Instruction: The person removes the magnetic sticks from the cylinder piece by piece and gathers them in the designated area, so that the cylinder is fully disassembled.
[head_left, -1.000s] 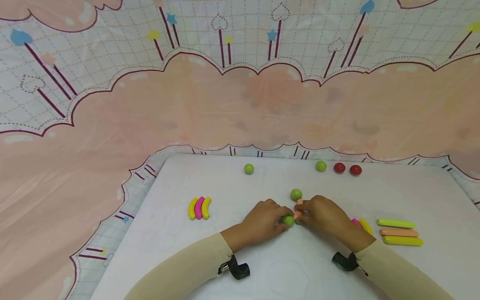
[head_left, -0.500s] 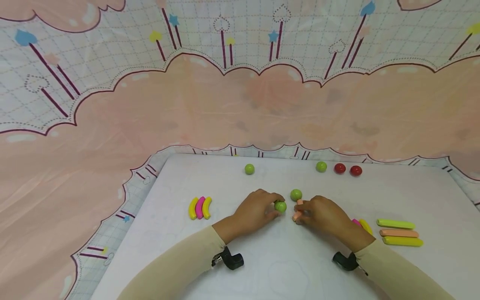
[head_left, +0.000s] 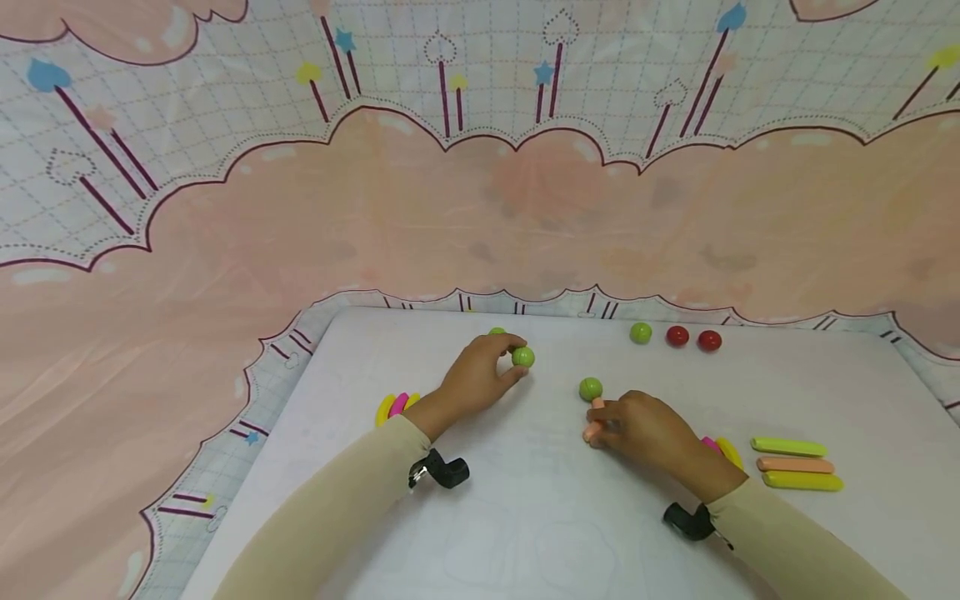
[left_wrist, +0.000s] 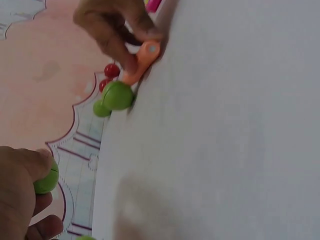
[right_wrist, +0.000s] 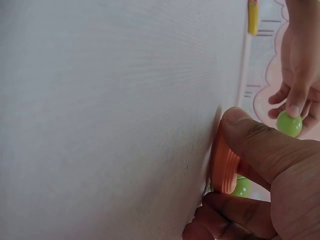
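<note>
My left hand (head_left: 474,379) pinches a green ball (head_left: 523,357) between thumb and fingers, over the far left-middle of the white table. In the right wrist view the same green ball (right_wrist: 289,123) shows at the fingertips. Near the table's middle, my right hand (head_left: 651,435) grips a short orange rod (head_left: 594,428) by its sides. A silver dot marks the rod's near end in the left wrist view. At the rod's far end sits another green ball (head_left: 590,388), apparently touching it. Behind the left hand a further green ball (head_left: 497,332) is mostly hidden.
Curved yellow and pink pieces (head_left: 397,405) lie beside the left forearm, partly covered. Similar curved pieces (head_left: 727,452) lie behind the right wrist. Three straight rods (head_left: 795,465) rest at the right. Along the back stand a green ball (head_left: 641,333) and two red balls (head_left: 693,338).
My left hand has carried its green ball away from the rod's near end, leftward and toward the back of the table. The right hand has stayed in place on the orange rod.
</note>
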